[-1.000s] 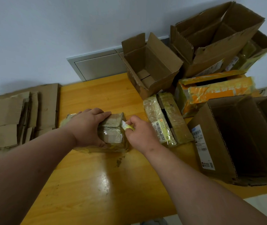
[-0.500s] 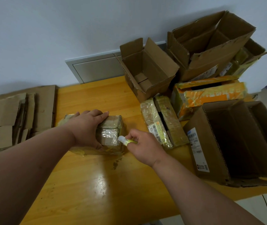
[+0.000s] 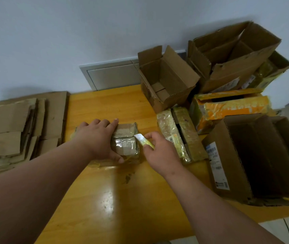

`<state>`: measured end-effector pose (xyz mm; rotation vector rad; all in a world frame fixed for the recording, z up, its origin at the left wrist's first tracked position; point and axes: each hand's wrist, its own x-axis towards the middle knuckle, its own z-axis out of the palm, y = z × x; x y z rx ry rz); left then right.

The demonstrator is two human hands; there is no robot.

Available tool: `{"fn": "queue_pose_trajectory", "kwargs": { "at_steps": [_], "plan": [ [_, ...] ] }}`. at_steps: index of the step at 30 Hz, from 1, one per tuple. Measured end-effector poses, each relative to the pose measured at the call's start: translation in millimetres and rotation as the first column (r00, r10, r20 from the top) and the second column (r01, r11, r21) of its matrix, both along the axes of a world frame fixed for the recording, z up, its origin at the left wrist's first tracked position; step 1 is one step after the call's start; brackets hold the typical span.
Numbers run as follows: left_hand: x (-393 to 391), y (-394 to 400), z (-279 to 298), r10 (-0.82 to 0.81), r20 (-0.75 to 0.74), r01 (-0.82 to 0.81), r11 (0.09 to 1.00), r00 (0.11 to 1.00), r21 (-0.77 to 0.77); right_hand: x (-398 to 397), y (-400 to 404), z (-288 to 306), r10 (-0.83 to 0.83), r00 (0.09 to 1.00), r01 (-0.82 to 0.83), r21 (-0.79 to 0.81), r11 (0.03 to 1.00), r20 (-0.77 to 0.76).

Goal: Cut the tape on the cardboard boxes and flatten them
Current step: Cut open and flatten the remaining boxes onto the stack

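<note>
A small cardboard box (image 3: 125, 140) wrapped in shiny clear and yellowish tape lies on the wooden table (image 3: 119, 199) in the middle. My left hand (image 3: 98, 140) presses flat on its left part, fingers spread over the top and thumb at the near edge. My right hand (image 3: 159, 152) grips a small yellow-handled cutter (image 3: 143, 140); its pale blade points left at the box's right edge.
Flattened cardboard (image 3: 17, 127) is stacked at the left. A taped flat box (image 3: 179, 132) lies just right of my right hand. Open boxes (image 3: 166, 80) (image 3: 231, 55), an orange-wrapped box (image 3: 230, 108) and a large open box (image 3: 256, 155) crowd the right side.
My right hand with the cutter dropped toward the box's near right corner, then came back up to the middle of the right edge. The left hand stayed pressed on the box.
</note>
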<state>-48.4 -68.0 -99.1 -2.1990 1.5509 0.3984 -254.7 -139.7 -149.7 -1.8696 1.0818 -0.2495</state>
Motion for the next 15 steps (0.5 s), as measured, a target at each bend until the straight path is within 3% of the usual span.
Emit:
{"fn": "queue_pose_trajectory", "kwargs": {
  "at_steps": [3, 8, 15],
  "plan": [
    [-3, -2, 4, 0.062, 0.036, -0.059, 0.997, 0.997, -0.057, 11, -1, 6, 0.024, 0.999, -0.026, -0.073, 0.997, -0.031],
    [-6, -6, 10, 0.223, -0.023, -0.224, 0.956, 0.974, -0.191, 28, -14, 25, -0.038, 0.997, 0.051, -0.186, 0.981, 0.073],
    [-3, -5, 15, 0.381, -0.135, -0.403, 0.879, 0.915, -0.253, 56, -16, 35, -0.112, 0.989, 0.114, -0.017, 0.993, 0.092]
  ]
}}
